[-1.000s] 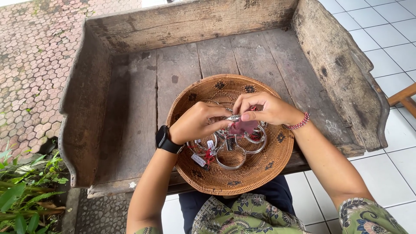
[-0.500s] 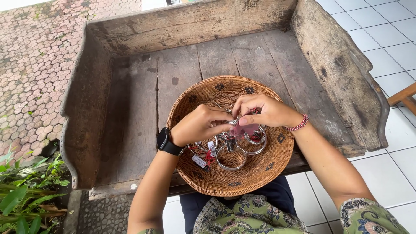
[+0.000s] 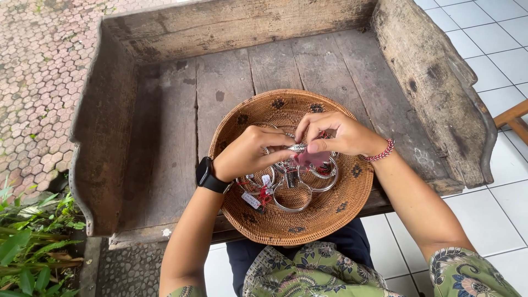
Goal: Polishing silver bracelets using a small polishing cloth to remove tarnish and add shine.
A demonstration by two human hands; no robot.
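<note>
A round woven basket tray [image 3: 344, 212] rests on the front of a weathered wooden bench [image 3: 165, 132]. Several silver bangles [image 3: 293, 193] with small tags and red threads lie in it. My left hand [image 3: 250, 151], with a black watch on the wrist, and my right hand [image 3: 335, 135], with a red braided bracelet, meet above the tray. Together they pinch a silver bracelet [image 3: 297, 147] between the fingertips. A pinkish cloth or pouch [image 3: 312, 159] shows just under my right fingers.
The bench has a high back [image 3: 236, 22] and thick curved side walls [image 3: 434, 82]. Red hexagon paving [image 3: 38, 66] lies to the left, white floor tiles [image 3: 495, 38] to the right. Green plants [image 3: 27, 247] grow at lower left. A wooden leg [image 3: 514, 116] pokes in at right.
Both hands stay together over the tray, with the fingers shifting slightly on the silver bracelet. The bangles in the tray have not moved.
</note>
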